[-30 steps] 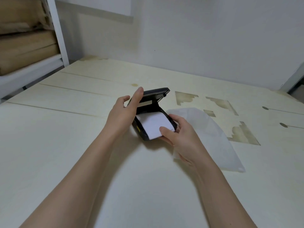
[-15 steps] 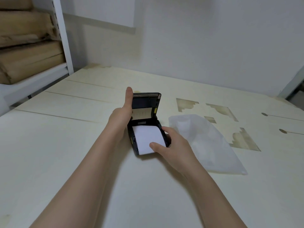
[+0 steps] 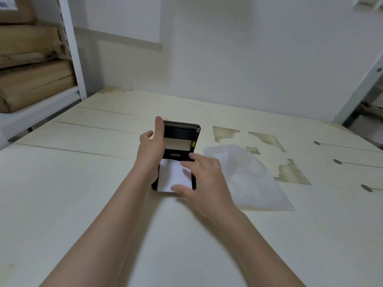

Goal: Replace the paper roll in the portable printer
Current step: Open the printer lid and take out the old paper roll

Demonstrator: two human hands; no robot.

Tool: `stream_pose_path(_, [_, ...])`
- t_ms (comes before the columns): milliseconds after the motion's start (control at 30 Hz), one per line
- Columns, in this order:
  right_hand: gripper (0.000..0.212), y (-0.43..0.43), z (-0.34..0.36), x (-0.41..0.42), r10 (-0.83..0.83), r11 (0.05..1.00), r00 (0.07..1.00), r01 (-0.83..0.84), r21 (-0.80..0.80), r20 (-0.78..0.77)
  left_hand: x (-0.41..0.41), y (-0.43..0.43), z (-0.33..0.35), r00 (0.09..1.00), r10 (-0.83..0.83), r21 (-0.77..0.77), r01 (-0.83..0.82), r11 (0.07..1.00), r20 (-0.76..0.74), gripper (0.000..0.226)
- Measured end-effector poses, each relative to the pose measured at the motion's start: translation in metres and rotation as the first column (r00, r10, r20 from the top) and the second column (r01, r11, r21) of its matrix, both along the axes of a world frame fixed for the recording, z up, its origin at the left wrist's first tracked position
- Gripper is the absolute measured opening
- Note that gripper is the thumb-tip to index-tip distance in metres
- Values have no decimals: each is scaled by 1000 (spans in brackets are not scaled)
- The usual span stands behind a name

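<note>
left hand [image 3: 150, 151] braces the left side of the portable printer [image 3: 176, 155], one finger straight up along the left edge of the open lid [image 3: 179, 132], other fingers hidden so grip can't be told. right hand [image 3: 200, 179] spread loose over the paper [image 3: 169, 175], holding nothing, a bit blurred, thumb at the strip's near end. printer sits mid worktop [image 3: 83, 204], lid upright, white paper tail laid out over its front. looks like the step is lining up the tail before closing: lay strip flat and square, no skew, leave the end poking past the front, clear the right fingers, then fold lid down till it latches. plastic bag [image 3: 252, 179] just right of printer, boxes [image 3: 31, 79] on a shelf [image 3: 47, 102] off the far left corner
</note>
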State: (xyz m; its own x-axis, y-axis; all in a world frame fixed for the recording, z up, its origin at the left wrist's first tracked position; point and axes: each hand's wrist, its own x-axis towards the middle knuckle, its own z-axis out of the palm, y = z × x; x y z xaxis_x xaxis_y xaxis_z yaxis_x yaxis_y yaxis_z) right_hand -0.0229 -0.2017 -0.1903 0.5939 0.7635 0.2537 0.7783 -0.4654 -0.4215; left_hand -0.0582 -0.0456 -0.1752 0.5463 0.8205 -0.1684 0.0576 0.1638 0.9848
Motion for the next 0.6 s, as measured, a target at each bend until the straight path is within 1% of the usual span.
stream_pose_path(33, [55, -1, -2, 1, 64, 996, 997, -60, -72, 45, -3, -3, 2, 1000, 10, 5, -10, 1000, 1, 121])
stream_pose_path(67, [52, -3, -4, 1, 101, 987, 992, -89, -135, 82, -6, -6, 5, 1000, 17, 18, -17, 1000, 6, 109])
stream_pose_path(100, [42, -3, -5, 1, 105, 984, 987, -85, -156, 120, -8, -8, 7, 1000, 17, 27, -17, 1000, 10, 95])
stream_pose_path(133, [28, -4, -5, 1, 90, 989, 984, -70, -131, 151, -7, -8, 5, 1000, 24, 40, -24, 999, 9, 82])
stream_pose_path(167, [20, -5, -4, 1, 64, 996, 985, -52, -75, 160, -5, -8, 3, 999, 32, 64, -32, 997, 1, 71])
stream_pose_path(200, [24, -6, -3, 0, 25, 1000, 991, -24, -10, 132, -3, -7, 3, 999, 42, 90, -41, 995, -7, 63])
stream_pose_path(233, [29, -8, -1, 0, -8, 998, 998, 5, 59, 65, -2, -8, 5, 998, 59, 114, -57, 992, -14, 59])
stream_pose_path(267, [29, -9, 1, 1, -38, 991, 999, 41, 131, -28, -1, -9, 6, 996, 84, 124, -81, 989, -17, 58])
stream_pose_path(333, [22, -15, 7, 3, -65, 959, 972, 123, 254, -224, 1, -11, 11, 989, 140, 131, -134, 982, -37, 67])
stream_pose_path(367, [20, -18, 10, 2, -59, 941, 955, 150, 303, -289, 2, -13, 14, 985, 161, 145, -152, 978, -56, 71])
stream_pose_path(433, [19, -24, 13, 4, -47, 903, 936, 189, 387, -348, 4, -14, 16, 980, 186, 176, -171, 969, -74, 71])
stream_pose_path(533, [17, -36, 18, 9, -43, 836, 896, 275, 476, -442, 10, -15, 11, 971, 228, 164, -214, 963, -74, 66])
stream_pose_path(600, [17, -45, 21, 15, -46, 779, 894, 311, 545, -445, 14, -23, 11, 956, 283, 199, -263, 944, -79, 59])
